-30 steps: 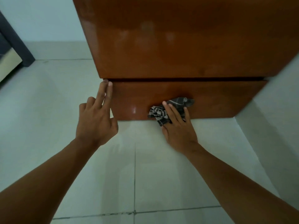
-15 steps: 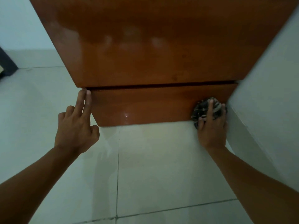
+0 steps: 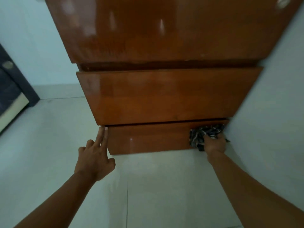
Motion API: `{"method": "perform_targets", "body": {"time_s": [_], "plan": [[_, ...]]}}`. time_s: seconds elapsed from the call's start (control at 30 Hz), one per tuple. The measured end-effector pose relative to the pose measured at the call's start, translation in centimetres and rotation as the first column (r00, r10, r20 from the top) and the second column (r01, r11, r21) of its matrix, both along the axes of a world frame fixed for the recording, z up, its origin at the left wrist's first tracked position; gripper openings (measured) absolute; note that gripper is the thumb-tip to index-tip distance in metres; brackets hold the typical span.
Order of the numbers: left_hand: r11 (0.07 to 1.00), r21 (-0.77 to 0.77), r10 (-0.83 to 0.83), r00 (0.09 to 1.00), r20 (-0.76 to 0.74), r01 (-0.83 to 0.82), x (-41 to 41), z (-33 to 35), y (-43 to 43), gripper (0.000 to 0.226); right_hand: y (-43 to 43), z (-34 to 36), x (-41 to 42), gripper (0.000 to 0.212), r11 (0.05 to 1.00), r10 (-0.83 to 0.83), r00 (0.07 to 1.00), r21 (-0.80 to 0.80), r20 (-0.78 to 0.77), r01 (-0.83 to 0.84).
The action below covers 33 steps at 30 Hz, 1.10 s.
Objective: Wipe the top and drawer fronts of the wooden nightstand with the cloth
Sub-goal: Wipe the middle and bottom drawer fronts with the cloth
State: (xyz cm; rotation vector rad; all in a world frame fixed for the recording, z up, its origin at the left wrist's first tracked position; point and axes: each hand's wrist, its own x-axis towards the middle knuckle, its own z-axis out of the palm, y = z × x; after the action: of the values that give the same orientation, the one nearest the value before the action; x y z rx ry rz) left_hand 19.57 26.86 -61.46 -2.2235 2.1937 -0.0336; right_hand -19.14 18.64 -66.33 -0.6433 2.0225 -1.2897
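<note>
Pressing the bunched cloth under your right hand, you're at the bottom drawer front's right end; its length runs toward your open left hand, fingertips on the left edge.

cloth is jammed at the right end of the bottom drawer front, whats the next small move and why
Probably sweep the cloth back leftward along the bottom drawer front. The right hand has it pressed at the end beside the wall, so no room remains that way, and the left hand braces the opposite edge.
</note>
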Motion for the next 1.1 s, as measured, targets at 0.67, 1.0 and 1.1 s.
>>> {"method": "perform_targets", "body": {"time_s": [0.67,1.0,1.1], "plan": [[0.795,0.468,0.164,0.607,-0.777,0.385,-12.4,46.0,3.9,0.046,10.9,54.1,2.9,0.069,0.322,0.826,0.374,0.191,0.421,-0.927],[0.782,0.590,0.570,0.154,-0.807,0.200,-13.6,66.8,9.4,0.046,16.4,71.3,2.8,0.094,0.882,0.299,0.405,-0.088,0.864,-0.464],[0.770,0.616,0.608,0.104,-0.787,0.167,-13.8,69.6,10.9,0.042,18.1,73.3,4.6,0.104,0.856,0.280,0.380,-0.051,0.881,-0.514]]}}
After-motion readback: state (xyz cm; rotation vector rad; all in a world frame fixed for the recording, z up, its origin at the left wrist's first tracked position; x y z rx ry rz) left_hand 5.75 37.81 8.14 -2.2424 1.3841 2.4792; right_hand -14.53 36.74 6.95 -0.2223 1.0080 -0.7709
